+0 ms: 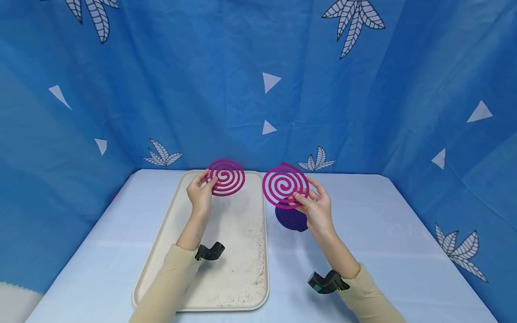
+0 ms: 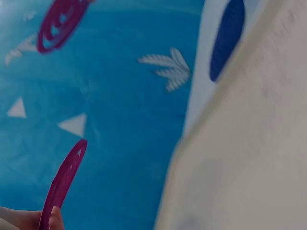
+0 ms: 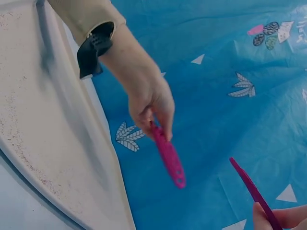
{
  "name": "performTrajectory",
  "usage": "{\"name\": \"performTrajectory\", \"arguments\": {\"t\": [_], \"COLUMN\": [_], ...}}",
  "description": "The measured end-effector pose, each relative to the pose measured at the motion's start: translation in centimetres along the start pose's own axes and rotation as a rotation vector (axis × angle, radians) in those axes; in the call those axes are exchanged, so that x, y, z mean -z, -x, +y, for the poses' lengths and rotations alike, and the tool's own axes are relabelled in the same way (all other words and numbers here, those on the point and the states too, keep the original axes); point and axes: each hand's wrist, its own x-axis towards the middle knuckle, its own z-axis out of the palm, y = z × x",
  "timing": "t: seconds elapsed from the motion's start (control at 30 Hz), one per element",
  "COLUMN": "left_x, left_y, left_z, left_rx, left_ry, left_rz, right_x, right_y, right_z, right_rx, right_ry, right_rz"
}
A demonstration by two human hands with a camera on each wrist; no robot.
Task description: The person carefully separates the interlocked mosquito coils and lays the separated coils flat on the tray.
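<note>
My left hand (image 1: pixel 200 192) pinches a pink mosquito coil (image 1: pixel 223 176) at its left edge, thumb in front. The coil stands upright and overlaps the far end of the tray (image 1: pixel 236 251) in the head view. A second pink mosquito coil (image 1: pixel 284 185) is upright in my right hand (image 1: pixel 317 208), pinched at its lower right rim. Behind and below it a dark purple coil (image 1: pixel 291 220) lies flat on the table, partly hidden by the right hand and its pink coil. In the right wrist view both pink coils appear nearly edge-on, with a gap between them.
The cream tray lies lengthwise on the left of the white-covered table (image 1: pixel 383 224), with brownish specks along its right side. Blue patterned cloth (image 1: pixel 226 89) hangs behind the table and at both sides. Each wrist wears a black camera mount (image 1: pixel 210 251).
</note>
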Motion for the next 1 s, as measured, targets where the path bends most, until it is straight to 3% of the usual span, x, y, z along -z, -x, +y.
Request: {"name": "performTrajectory", "arguments": {"t": [0.17, 0.33, 0.47, 0.67, 1.0], "left_x": [2.0, 3.4, 3.5, 3.7, 4.4], "left_y": [-2.3, -3.7, -4.1, -4.1, -4.3], "left_z": [-3.4, -5.4, -5.8, -5.9, -6.1], "left_rx": [0.056, 0.069, 0.051, 0.047, 0.052], "left_ry": [-0.075, -0.141, -0.177, -0.282, -0.217], "left_rz": [0.063, 0.051, 0.065, 0.137, 0.226], "right_x": [-0.4, -0.5, -0.5, -1.0, -3.4], "right_y": [0.0, -0.3, -0.6, -1.2, -4.2], "right_z": [0.8, 1.7, 2.5, 4.0, 7.2], "right_rx": [-0.035, -0.04, -0.046, -0.05, -0.037], "right_ry": [0.044, 0.08, 0.087, 0.11, 0.153], "right_rz": [0.003, 0.026, 0.03, 0.036, 0.013]}}
